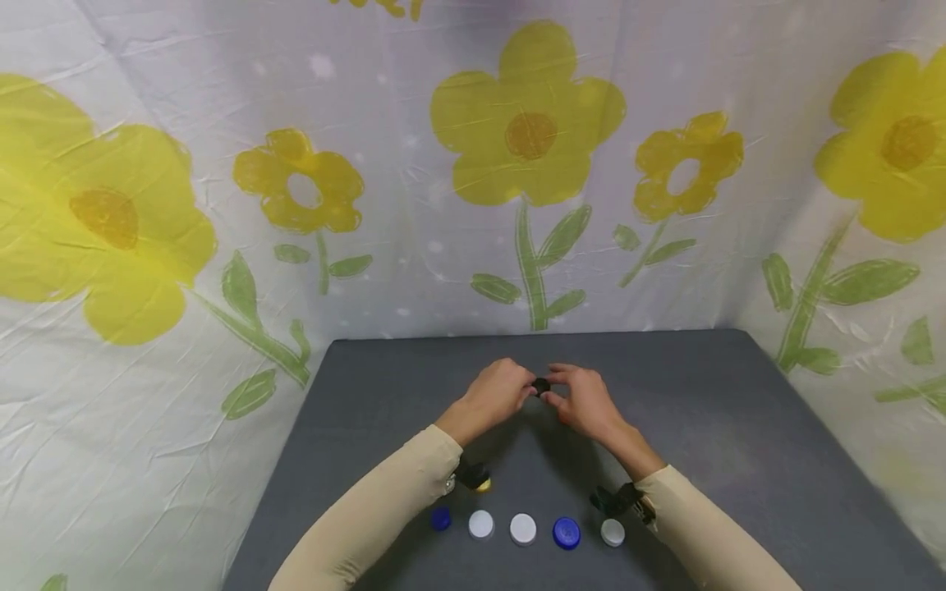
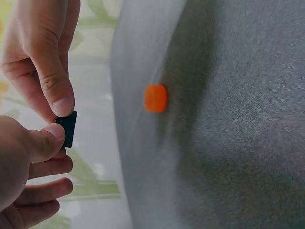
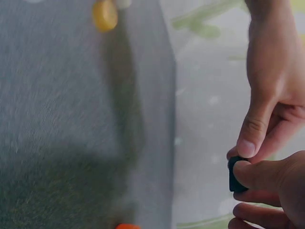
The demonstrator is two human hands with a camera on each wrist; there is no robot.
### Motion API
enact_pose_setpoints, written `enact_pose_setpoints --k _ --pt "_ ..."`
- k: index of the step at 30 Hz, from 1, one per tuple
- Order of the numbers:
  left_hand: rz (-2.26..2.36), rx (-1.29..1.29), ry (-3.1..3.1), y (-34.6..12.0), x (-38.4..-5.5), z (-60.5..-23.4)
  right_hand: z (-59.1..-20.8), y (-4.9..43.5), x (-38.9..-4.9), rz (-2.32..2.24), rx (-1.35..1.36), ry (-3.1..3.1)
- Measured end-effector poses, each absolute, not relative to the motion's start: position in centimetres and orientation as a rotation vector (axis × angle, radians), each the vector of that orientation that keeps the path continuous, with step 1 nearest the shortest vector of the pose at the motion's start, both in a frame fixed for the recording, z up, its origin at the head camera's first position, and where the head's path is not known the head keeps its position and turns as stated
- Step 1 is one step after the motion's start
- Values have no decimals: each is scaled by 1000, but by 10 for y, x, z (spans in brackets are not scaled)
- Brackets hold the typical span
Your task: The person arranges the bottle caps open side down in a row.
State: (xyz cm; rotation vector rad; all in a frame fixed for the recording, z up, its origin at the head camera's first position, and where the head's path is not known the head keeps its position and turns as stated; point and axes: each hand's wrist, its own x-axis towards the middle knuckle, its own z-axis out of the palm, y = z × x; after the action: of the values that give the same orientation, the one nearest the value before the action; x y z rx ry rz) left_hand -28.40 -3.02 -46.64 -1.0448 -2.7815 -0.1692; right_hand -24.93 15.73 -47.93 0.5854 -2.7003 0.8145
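Observation:
Above the far part of the table, my left hand (image 1: pixel 499 389) and right hand (image 1: pixel 585 400) meet at a small dark bottle cap (image 1: pixel 542 386). Thumb and fingertips of the left hand pinch one edge of it, and the right hand pinches the opposite edge. Seen side-on in the left wrist view, the cap is short and flat-ended. The other fingers of my left hand (image 2: pixel 33 162) are spread loosely beside it. An orange cap (image 2: pixel 156 98) rests on the table below the hands; it is out of sight in the head view.
Along the near side of the grey table (image 1: pixel 369 386) runs a row of caps: a small blue cap (image 1: pixel 441 519), several white caps (image 1: pixel 523 529) and a larger blue cap (image 1: pixel 567 533). A yellow cap (image 3: pixel 105 15) stands by the left wrist. Flowered cloth (image 1: pixel 414 271) surrounds the table.

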Motion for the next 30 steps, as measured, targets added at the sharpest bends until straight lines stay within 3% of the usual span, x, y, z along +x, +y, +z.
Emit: enact_pose_setpoints --k 20,30 --pt "-263 -1152 -2533 -75 -215 -438 -465 146 -196 1039 700 -2571" --pt "-584 -1233 -2434 -90 -195 -449 -475 144 -185 1641 743 -2667"
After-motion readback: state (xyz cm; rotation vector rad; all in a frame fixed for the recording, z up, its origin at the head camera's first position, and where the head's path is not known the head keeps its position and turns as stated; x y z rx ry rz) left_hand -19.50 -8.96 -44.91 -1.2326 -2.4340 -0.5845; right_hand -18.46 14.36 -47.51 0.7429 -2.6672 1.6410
